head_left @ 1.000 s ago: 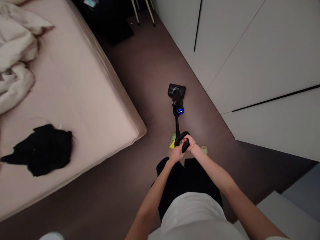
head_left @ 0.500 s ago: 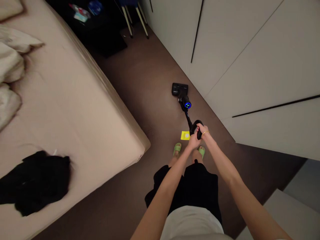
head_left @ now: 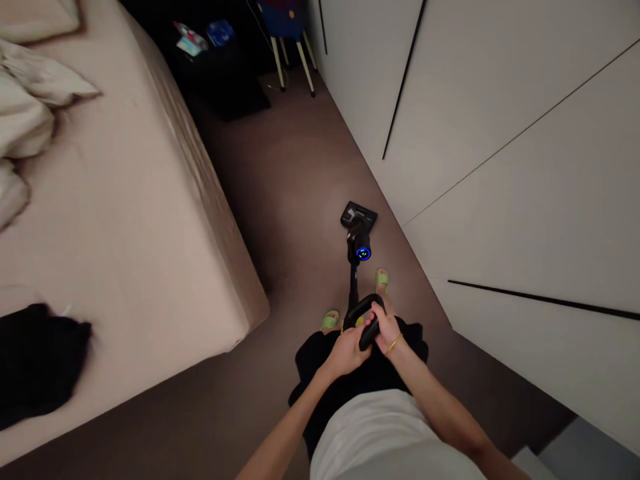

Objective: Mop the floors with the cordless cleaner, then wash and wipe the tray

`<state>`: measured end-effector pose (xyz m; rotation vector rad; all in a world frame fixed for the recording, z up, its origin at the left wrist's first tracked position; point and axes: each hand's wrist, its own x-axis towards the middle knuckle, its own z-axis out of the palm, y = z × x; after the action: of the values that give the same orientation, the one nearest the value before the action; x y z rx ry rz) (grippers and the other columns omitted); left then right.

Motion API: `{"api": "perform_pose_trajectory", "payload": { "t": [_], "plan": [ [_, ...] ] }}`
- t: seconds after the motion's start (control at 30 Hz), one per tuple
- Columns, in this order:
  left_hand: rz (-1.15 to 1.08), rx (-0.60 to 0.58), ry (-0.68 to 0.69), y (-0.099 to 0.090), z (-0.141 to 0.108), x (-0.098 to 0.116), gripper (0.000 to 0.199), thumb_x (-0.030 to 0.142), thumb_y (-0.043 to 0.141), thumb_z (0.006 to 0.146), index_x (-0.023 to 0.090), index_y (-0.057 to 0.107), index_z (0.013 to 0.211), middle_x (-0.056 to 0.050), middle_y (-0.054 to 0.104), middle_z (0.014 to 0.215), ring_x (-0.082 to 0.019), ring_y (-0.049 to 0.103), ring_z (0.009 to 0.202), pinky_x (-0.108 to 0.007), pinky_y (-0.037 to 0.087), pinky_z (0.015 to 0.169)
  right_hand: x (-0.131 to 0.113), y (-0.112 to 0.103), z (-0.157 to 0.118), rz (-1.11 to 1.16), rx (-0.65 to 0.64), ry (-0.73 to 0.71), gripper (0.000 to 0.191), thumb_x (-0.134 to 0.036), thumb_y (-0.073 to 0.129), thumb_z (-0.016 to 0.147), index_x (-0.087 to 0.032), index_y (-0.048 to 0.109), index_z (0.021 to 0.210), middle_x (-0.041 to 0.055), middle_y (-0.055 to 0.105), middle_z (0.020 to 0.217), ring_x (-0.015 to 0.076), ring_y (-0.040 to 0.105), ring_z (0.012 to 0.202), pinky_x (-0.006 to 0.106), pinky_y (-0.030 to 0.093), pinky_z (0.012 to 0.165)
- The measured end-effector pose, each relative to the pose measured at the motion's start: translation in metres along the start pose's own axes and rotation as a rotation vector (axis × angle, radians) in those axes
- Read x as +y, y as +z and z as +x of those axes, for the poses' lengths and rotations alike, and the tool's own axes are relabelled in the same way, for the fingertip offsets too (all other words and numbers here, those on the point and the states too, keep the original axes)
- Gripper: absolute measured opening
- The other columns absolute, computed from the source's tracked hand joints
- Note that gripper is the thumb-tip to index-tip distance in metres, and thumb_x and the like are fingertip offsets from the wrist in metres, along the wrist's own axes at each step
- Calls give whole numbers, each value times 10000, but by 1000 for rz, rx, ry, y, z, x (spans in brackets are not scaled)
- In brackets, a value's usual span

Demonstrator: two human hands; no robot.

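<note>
A black upright vacuum cleaner (head_left: 354,280) stands in front of me, its flat head (head_left: 359,217) on the brown floor and a blue-lit round display (head_left: 363,253) glowing on its body. Its black loop handle (head_left: 369,333) is close to my waist. My left hand (head_left: 349,349) is closed on the left side of the loop. On the right side, my right hand (head_left: 386,329), with a gold bracelet at the wrist, is wrapped round the same handle. Part of something yellow shows behind the loop, mostly hidden.
A bed (head_left: 150,267) with a pale sheet fills the left, with a black garment (head_left: 40,363) on it. White cabinet fronts (head_left: 500,167) line the right. A stool (head_left: 287,27) and a dark low table (head_left: 220,73) stand at the far end. My green slippers (head_left: 330,319) flank the vacuum.
Both hands and the handle have come back toward my body. The vacuum head sits nearer my feet. My right foot has stepped forward, and the yellow card is now mostly covered.
</note>
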<state>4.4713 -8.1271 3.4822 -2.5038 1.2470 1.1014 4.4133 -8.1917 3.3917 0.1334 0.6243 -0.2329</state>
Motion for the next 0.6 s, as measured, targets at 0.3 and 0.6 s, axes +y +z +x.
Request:
{"api": "perform_pose_trajectory", "payload": {
  "t": [0.3,0.6],
  "plan": [
    [-444,212,-49,16,120,105,197,238,590,721,146,515,878,22,537,742,-101,475,653,-217,422,617,-168,-12,26,-186,-63,-44,442,-485,811,544,-173,533,689,-33,556,609,89,534,570,217,457,560],
    [-813,455,-6,52,195,182,386,240,649,702,131,544,1058,-51,622,943,-167,569,843,-291,479,783,-259,-39,48,-588,-122,-141,521,-613,753,575,-160,562,750,-20,595,616,106,546,569,239,448,570]
  ]
}}
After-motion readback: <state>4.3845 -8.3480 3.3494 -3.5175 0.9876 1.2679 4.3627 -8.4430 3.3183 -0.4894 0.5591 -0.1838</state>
